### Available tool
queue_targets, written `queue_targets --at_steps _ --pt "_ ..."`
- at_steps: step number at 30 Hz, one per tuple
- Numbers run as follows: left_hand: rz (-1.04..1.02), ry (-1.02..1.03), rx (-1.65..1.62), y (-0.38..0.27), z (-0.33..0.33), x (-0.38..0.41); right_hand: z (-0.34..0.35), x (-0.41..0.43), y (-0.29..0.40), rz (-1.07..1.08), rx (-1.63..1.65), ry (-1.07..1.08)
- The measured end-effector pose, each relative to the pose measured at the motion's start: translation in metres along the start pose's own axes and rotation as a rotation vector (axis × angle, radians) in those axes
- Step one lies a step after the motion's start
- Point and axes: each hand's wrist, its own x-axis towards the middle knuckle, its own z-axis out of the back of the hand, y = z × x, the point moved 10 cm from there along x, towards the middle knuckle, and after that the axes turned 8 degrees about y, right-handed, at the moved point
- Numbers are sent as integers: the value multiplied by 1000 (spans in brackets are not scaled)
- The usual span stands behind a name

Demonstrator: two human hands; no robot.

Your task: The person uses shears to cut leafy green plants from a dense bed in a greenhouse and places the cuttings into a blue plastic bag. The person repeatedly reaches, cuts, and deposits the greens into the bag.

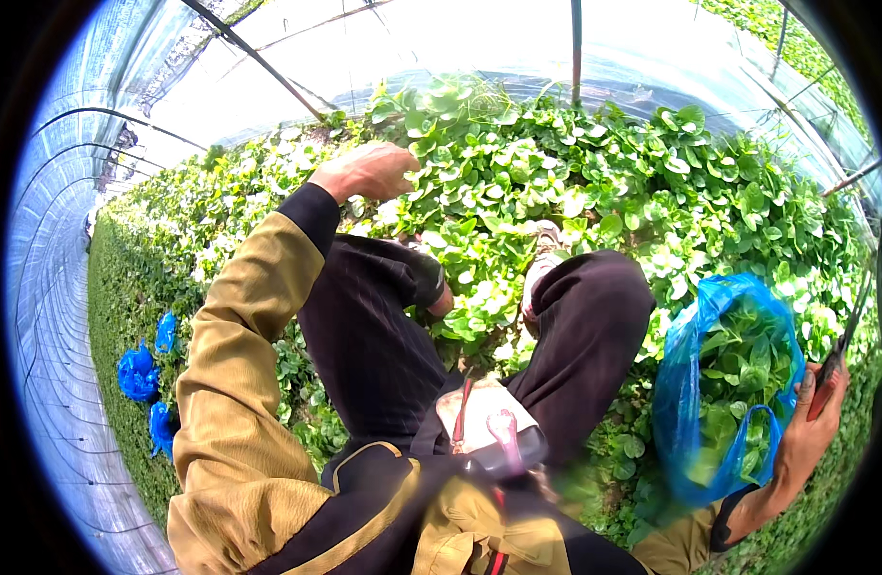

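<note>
My left hand (369,171) hangs over the leafy green plants (484,169) beyond my left knee. Its fingers curl down, and whether they hold a leaf is hidden. At the far right my right hand (814,424) grips the red handle of a bladed hand tool (836,363), perhaps scissors or a knife, whose dark blade points up and away. Just left of that hand stands a blue plastic bag (678,402), its mouth gaping, with picked green leaves (750,366) inside. The wrist is beside one of the bag's handles.
Low green plants grow around my legs and shoes (548,241). Several blue plastic bags (137,374) lie among plants at the left. Plastic sheeting (60,302) on hoops curves along the left. A metal post (576,54) rises beyond the plants, and a pole (257,57) slants at upper left.
</note>
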Motion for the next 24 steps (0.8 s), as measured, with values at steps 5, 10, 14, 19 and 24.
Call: queue_targets --at_steps 5,10,14,19,24 --pt "81 24 59 67 -35 72 -165 87 60 6 408 484" --pt "55 -48 198 162 -76 153 -376 149 162 -120 874 1133" --pt "116 -134 -31 206 -79 229 -530 171 222 -126 920 1486" --pt "242 -346 -358 253 -78 291 -697 162 259 -343 939 1737" --pt "370 -537 -524 286 -78 332 -779 170 279 -527 937 1758"
